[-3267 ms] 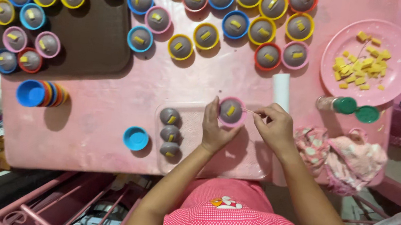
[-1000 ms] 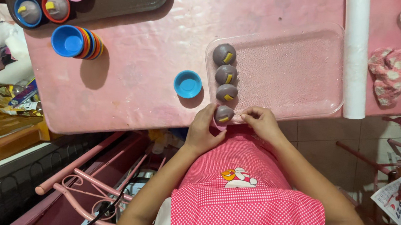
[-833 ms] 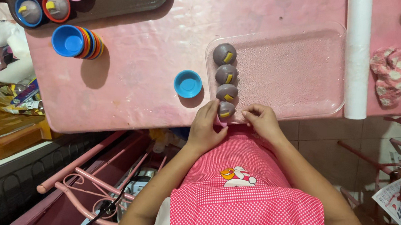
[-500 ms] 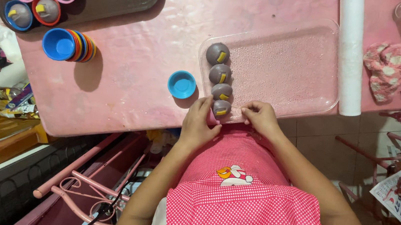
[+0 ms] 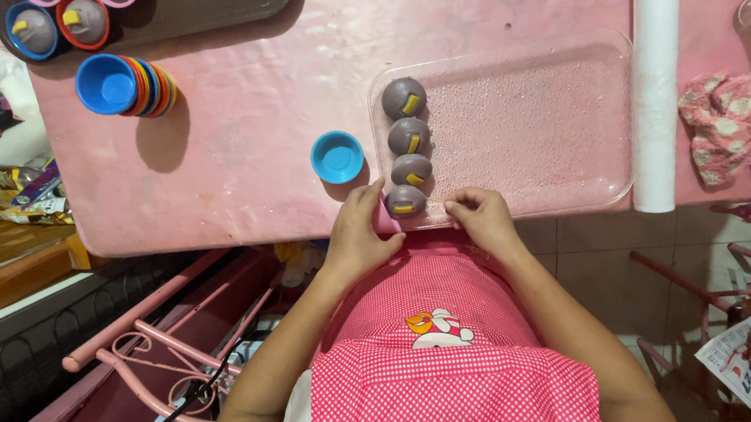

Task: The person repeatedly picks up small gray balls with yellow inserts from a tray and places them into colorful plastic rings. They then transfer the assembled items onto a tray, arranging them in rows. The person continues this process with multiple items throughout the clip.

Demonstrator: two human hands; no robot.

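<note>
The nearest grey dome cake (image 5: 406, 201), topped with a yellow strip, sits at the near corner of the clear plastic tray (image 5: 547, 108), last in a row of 4. The left hand (image 5: 362, 228) cups a small pink cup against it, fingers curled around the rim; the right hand (image 5: 483, 219) pinches the tray's near edge. Turning the cup out gently, tray held steady, should keep the row tidy. A blue cup (image 5: 337, 157) lies just beside.

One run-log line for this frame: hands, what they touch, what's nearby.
left hand: at nearest grey dome cake | right hand: on clear tray near edge | tray: four cakes in a row | beside: blue cup
</note>
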